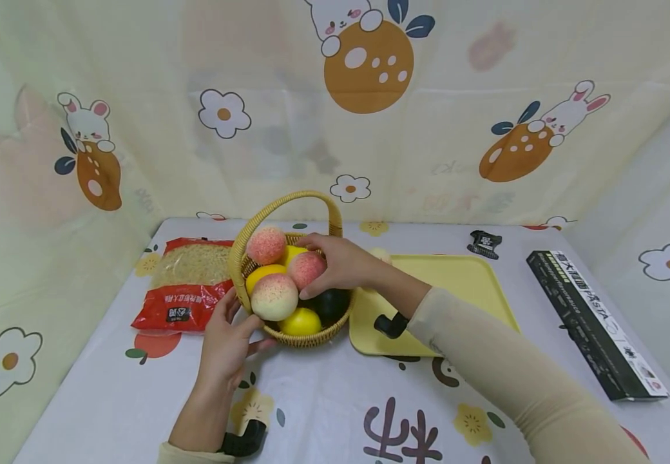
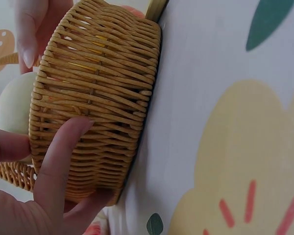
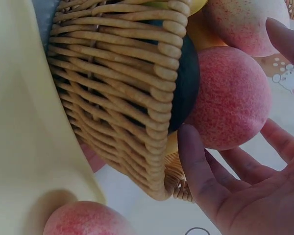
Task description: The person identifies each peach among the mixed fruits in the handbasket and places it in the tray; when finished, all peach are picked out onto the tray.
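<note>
A wicker basket (image 1: 306,338) with a tall handle stands at the middle of the table. It holds several fruits: a pale peach (image 1: 274,297), a pink peach (image 1: 266,245), yellow fruits (image 1: 300,322) and a dark round fruit (image 1: 329,305). My left hand (image 1: 223,345) grips the basket's near left side, its fingers against the weave (image 2: 98,122). Over the fruit, my right hand (image 1: 343,263) holds another pink peach (image 3: 230,98) between thumb and fingers. This peach rests against the dark fruit at the rim.
Right of the basket lies a yellow tray (image 1: 457,277), partly under the right forearm, with one peach (image 3: 85,220) at its edge. A red bag (image 1: 184,290) is to the left. A black box (image 1: 596,325) and a small black packet (image 1: 484,243) lie at right.
</note>
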### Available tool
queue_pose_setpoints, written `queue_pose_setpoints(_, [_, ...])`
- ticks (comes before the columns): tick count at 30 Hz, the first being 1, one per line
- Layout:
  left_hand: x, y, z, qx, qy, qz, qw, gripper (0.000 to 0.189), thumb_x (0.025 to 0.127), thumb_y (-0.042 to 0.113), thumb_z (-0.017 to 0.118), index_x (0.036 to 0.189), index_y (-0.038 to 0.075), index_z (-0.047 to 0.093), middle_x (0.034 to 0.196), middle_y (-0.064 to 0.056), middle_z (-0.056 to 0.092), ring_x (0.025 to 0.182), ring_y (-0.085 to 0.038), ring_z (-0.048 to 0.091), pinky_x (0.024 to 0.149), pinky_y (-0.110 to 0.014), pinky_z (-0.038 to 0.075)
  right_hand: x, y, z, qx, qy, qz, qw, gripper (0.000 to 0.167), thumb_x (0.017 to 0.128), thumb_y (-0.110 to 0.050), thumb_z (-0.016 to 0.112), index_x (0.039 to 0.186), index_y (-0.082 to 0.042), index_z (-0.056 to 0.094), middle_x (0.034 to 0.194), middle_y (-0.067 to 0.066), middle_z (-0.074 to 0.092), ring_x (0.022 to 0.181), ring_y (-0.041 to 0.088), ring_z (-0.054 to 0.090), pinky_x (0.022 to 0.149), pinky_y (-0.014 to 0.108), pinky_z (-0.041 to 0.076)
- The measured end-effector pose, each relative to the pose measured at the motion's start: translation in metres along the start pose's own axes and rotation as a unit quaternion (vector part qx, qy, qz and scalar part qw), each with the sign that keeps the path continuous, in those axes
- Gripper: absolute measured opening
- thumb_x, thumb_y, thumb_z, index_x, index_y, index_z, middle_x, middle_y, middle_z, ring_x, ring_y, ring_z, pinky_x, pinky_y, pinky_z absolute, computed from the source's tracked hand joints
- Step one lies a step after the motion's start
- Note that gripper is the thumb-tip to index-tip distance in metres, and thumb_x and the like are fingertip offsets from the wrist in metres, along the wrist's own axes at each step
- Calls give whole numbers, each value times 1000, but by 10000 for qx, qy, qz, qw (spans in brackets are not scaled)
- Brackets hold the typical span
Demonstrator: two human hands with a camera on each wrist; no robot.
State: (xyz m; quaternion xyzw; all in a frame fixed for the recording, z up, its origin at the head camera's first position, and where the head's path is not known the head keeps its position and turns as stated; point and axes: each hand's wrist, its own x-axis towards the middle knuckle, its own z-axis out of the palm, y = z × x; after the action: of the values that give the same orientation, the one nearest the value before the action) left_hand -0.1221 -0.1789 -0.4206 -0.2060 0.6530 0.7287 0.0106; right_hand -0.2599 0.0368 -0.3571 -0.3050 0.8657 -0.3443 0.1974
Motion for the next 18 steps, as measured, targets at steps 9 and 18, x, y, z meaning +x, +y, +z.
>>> queue_pose_setpoints(9, [-2,0,0,57,-12,6,10000,87,96,11,69,169,26,24,174,-3,26,131,-34,59,82,-41,68,9,-2,3,-264,-161,-104,9995,88,76,-27,91,154,-14,51,152,10,58,126,26,61,111,43,56])
queue_pose_setpoints(18, [-1,0,0,47,-26,4,10000,87,97,12,69,169,27,24,175,-3,26,131,-34,59,82,-41,68,20,-9,4,-719,-473,-249,9960,79,72,-20,92,144,-10,61,142,7,65,118,23,61,105,38,55])
